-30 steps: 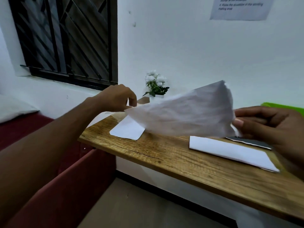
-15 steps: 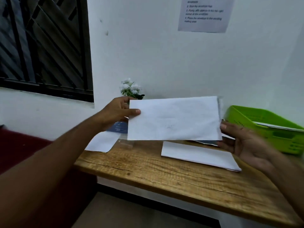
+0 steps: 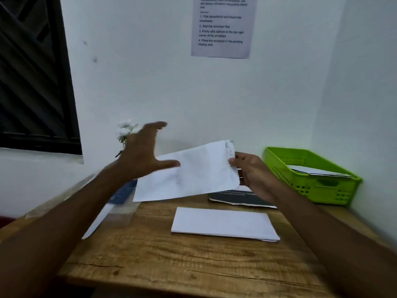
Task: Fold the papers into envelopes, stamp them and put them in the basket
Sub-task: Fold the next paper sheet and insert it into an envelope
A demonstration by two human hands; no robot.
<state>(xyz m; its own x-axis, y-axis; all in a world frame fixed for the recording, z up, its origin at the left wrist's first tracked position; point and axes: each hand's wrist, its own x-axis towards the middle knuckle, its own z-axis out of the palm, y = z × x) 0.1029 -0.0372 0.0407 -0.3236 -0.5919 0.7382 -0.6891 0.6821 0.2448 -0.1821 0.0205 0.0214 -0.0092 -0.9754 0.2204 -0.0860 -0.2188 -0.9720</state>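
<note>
Pinching the paper [image 3: 193, 175] at its right edge, the right hand [image 3: 253, 175] is holding it tilted above the surface [image 3: 193, 265]; the left hand [image 3: 141, 155] is hovering spread open at its left end, gripping nothing. Taking that loose end first should be keeping folds square.

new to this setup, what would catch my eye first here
The white sheet is held up over the wooden table, pinched at its right edge by the right hand, with the left hand spread open at its left end. Then the bright green basket at the table's back right corner, papers inside.
</note>
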